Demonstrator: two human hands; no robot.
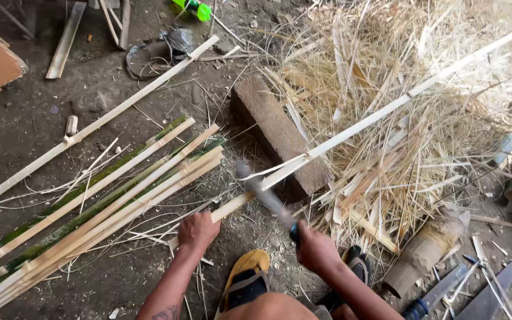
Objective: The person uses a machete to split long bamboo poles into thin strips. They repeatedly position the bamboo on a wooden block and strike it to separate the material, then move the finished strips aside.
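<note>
Left hand grips the long bamboo strip, which runs toward two o'clock over a wooden block. Right hand is clenched around a knife.

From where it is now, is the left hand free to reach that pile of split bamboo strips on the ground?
Probably not yet: the left hand is gripping the long bamboo strip. The pile of split strips lies just beside it with nothing between.
</note>
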